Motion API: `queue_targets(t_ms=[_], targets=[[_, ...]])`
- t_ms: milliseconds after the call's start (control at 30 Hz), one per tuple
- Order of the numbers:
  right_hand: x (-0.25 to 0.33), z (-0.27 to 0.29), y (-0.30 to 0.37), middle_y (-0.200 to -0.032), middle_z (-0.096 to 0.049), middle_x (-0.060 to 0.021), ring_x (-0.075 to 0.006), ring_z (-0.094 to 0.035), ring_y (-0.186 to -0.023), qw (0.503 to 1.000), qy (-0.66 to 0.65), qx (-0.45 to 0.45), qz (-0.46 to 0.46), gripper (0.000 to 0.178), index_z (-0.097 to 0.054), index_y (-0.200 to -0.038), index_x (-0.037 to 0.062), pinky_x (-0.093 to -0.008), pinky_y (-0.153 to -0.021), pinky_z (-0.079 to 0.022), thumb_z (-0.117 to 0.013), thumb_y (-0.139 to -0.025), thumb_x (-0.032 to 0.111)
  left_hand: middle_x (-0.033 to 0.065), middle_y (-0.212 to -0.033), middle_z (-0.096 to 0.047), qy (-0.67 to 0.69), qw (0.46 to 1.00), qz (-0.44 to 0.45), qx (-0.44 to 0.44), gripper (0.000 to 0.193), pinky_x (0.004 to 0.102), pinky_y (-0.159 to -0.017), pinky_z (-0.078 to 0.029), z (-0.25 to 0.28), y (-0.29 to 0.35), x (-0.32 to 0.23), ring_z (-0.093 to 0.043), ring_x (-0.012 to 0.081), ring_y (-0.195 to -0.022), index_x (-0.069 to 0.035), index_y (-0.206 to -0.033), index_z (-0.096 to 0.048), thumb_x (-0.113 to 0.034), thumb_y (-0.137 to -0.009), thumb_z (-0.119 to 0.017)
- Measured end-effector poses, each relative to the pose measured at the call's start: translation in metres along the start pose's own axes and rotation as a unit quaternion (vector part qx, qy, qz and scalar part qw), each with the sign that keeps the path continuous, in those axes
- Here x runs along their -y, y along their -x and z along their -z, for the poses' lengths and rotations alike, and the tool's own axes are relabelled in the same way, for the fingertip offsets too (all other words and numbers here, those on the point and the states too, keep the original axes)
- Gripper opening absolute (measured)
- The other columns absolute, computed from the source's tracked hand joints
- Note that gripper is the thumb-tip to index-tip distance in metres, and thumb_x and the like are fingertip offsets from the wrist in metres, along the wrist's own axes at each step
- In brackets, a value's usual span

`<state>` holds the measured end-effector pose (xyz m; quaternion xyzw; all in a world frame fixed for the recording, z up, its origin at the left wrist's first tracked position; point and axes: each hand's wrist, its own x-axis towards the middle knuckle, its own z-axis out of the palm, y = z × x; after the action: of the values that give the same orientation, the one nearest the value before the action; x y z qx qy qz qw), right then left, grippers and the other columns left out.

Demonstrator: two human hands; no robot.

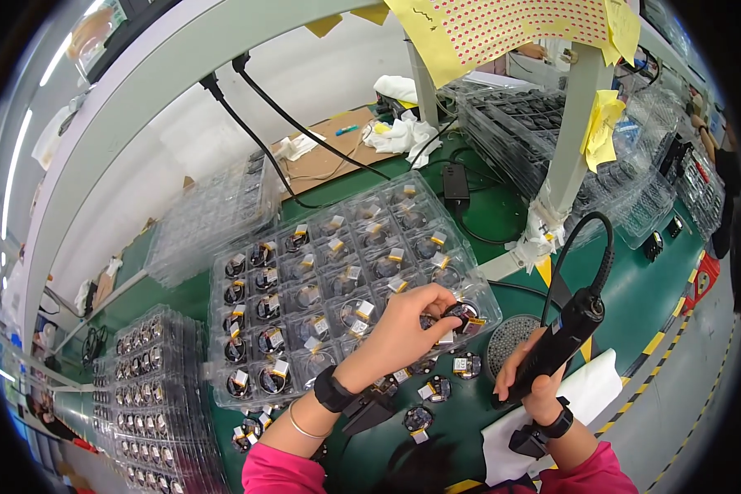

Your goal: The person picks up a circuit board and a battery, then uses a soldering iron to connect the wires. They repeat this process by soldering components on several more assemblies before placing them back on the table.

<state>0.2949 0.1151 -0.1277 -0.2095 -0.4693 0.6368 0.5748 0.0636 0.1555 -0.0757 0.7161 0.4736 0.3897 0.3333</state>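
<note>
My left hand (412, 325) pinches a small round circuit board (467, 314) over the near right corner of a clear plastic tray (337, 284). Many of the tray's compartments hold similar round boards with white-and-yellow parts. A black corded electric screwdriver (561, 333) is gripped in my right hand (531, 379), its cable end up and its tip low, apart from the board. Between my hands stands a round dish of small grey pieces (512, 342). Several loose round boards (435, 389) lie on the green mat before the tray.
Stacked clear trays (152, 395) stand at left, with another stack (214, 214) behind. More trays (519, 123) rise at the far right. A grey frame post (572, 132) and a black power adapter (455, 183) are beyond the tray. White cloth (589, 387) lies by my right wrist.
</note>
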Motion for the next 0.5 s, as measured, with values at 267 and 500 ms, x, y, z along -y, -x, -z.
queue_targets(t_ms=[267,500], targets=[[0.001,0.005,0.001,-0.065,-0.056,-0.0114,-0.0252,-0.061,-0.048,0.999,-0.005,0.015,0.038,0.072,-0.036,-0.109,0.0068,-0.0359,-0.047,-0.054,-0.079,-0.077,0.055,0.0094,-0.088,-0.066,-0.015,1.0,-0.021,-0.013,0.026,0.0282,-0.076,-0.054,-0.006,0.004,-0.002,-0.065,0.0142,-0.08,0.003,-0.101,-0.062,-0.007,-0.083,-0.077],[0.001,-0.001,0.001,-0.067,-0.058,-0.0116,-0.0241,-0.063,-0.051,1.0,0.002,0.016,0.001,0.069,-0.039,-0.109,0.0054,-0.036,-0.05,-0.054,-0.077,-0.079,0.055,0.0104,-0.089,-0.068,-0.017,1.0,-0.016,-0.013,0.027,0.0285,-0.077,-0.055,-0.005,0.007,-0.004,-0.067,0.0152,-0.081,0.004,-0.101,-0.062,-0.007,-0.083,-0.077]])
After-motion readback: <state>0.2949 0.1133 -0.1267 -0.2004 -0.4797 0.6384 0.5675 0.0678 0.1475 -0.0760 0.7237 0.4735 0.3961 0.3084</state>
